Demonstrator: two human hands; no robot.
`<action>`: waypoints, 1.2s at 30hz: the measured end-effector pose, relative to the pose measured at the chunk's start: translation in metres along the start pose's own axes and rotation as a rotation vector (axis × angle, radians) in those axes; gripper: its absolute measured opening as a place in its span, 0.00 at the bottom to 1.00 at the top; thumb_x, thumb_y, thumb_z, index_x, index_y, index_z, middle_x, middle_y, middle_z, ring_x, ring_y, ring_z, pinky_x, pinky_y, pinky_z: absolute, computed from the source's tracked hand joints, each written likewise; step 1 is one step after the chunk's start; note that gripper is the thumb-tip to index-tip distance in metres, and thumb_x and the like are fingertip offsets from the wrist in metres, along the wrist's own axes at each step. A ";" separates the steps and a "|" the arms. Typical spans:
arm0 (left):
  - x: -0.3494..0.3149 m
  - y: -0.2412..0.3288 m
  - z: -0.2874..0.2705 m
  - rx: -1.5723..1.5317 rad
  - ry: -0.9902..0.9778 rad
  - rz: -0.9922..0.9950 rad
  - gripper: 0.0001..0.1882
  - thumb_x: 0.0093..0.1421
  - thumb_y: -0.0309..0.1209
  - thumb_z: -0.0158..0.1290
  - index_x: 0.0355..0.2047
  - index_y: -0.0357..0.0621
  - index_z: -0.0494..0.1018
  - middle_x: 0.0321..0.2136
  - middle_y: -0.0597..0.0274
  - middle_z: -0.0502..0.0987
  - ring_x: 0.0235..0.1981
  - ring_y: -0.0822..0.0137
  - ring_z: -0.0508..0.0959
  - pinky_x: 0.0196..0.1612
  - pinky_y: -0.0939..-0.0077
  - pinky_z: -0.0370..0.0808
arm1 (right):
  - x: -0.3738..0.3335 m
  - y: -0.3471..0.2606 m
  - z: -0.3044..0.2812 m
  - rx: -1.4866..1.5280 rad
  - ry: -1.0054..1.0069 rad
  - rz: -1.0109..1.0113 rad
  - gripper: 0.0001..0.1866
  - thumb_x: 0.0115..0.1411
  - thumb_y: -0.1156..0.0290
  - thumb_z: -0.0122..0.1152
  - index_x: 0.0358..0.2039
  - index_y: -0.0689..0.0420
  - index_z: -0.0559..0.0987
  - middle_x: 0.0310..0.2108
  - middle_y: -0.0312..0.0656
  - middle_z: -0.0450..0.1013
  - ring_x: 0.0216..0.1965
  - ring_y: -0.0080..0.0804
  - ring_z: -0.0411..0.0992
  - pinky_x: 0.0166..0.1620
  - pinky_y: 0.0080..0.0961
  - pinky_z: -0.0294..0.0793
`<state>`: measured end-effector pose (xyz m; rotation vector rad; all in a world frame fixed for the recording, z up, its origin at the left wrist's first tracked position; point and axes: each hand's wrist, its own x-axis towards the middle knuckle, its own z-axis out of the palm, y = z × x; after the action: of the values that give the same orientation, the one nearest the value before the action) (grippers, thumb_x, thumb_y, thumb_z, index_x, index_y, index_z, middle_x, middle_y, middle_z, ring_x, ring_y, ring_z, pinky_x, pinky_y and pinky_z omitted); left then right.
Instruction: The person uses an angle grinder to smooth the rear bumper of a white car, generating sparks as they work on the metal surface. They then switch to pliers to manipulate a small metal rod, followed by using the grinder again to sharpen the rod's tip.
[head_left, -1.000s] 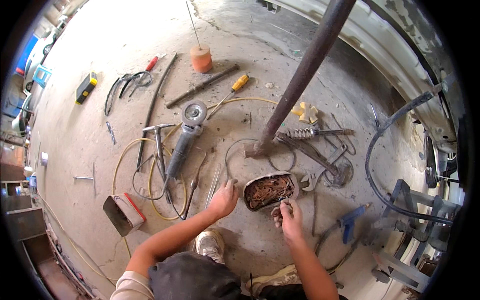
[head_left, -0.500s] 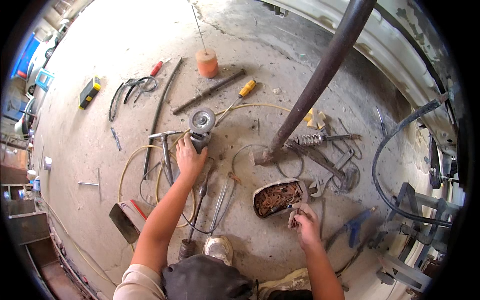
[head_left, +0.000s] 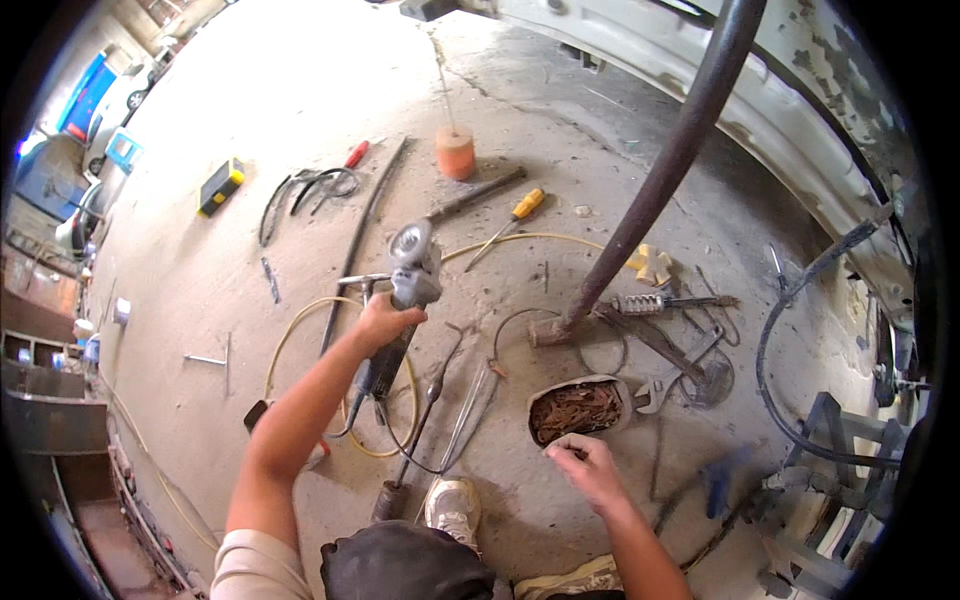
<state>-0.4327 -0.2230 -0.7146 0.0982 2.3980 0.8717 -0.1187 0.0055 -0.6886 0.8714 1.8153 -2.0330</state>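
My left hand (head_left: 387,320) is wrapped round the body of an angle grinder (head_left: 413,273), which is lifted off the floor with its disc end pointing away from me. Its dark cord trails down beside my left forearm. My right hand (head_left: 582,465) has its fingers pinched together at the near rim of a cut-open container (head_left: 627,405) filled with rusty brown metal scraps (head_left: 574,411). Whatever those fingers hold, if anything, is hidden. Close to the container lies an adjustable wrench (head_left: 651,399). A hammer-like T-shaped tool (head_left: 366,284) lies partly behind the grinder.
A thick brown pipe (head_left: 668,190) slants up from the floor. Beyond the grinder are a yellow-handled screwdriver (head_left: 527,204), an orange cylinder (head_left: 455,155) and a yellow-black box (head_left: 221,187). A yellow hose (head_left: 290,325) loops nearby; a coil spring (head_left: 640,304) and a vehicle body (head_left: 800,110) are on the right.
My left hand has raised the grinder from the floor. My right hand has shifted slightly left and down along the container's near rim. The whole view has shifted a little.
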 end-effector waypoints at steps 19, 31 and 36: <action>-0.247 0.141 -0.050 -1.054 -0.050 -0.108 0.31 0.53 0.56 0.50 0.39 0.36 0.70 0.31 0.52 0.77 0.31 0.59 0.77 0.38 0.66 0.75 | -0.063 -0.126 0.114 0.704 -0.967 -0.071 0.27 0.59 0.48 0.56 0.42 0.63 0.72 0.29 0.37 0.71 0.30 0.19 0.66 0.32 0.19 0.66; -0.249 0.167 -0.009 -1.376 -0.273 -0.255 0.25 0.51 0.47 0.54 0.37 0.35 0.68 0.27 0.54 0.74 0.27 0.59 0.75 0.36 0.68 0.75 | -0.121 -0.143 0.034 0.150 -0.437 -0.383 0.36 0.57 0.61 0.64 0.61 0.64 0.60 0.28 0.40 0.75 0.26 0.18 0.69 0.29 0.17 0.68; -0.245 0.171 0.035 -1.430 -0.423 -0.324 0.25 0.51 0.44 0.55 0.42 0.36 0.66 0.31 0.56 0.73 0.31 0.60 0.75 0.36 0.65 0.75 | -0.149 -0.146 0.009 0.052 -0.327 -0.179 0.34 0.58 0.67 0.62 0.61 0.64 0.59 0.29 0.39 0.75 0.30 0.19 0.71 0.35 0.18 0.70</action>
<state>-0.2319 -0.1321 -0.5105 -0.5687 0.9576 1.8978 -0.0892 -0.0057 -0.4817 0.3677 1.7144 -2.1861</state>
